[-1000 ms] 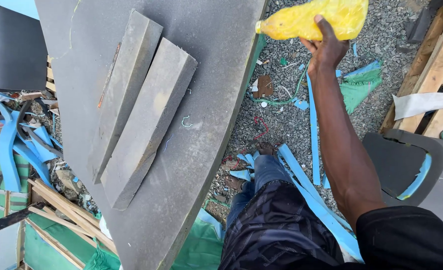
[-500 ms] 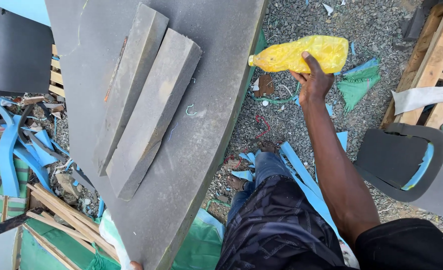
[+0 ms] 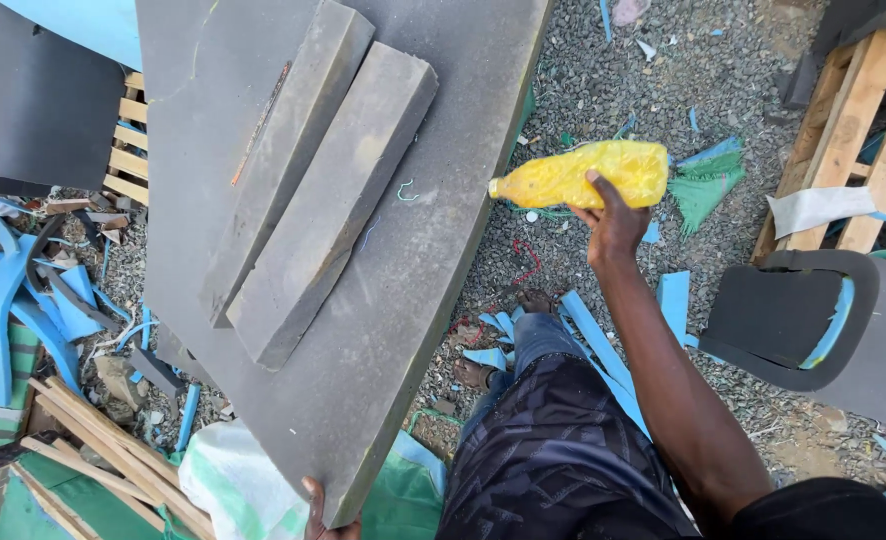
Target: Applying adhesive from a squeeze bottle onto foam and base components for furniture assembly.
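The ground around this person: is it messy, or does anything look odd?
Yes. Blue foam offcuts and splintered wood strips litter the gravel. The big grey foam slab rests tilted, with the left hand at its lower corner.

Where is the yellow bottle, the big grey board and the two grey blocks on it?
Yellow bottle [image 3: 588,172]: head view, middle of its body.
Big grey board [image 3: 433,240]: head view, bare part near its right edge.
Two grey blocks [image 3: 333,190]: head view, top face of the right block.

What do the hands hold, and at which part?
The right hand holds a yellow bottle from below, near its base. The left hand grips the grey slab at its near corner.
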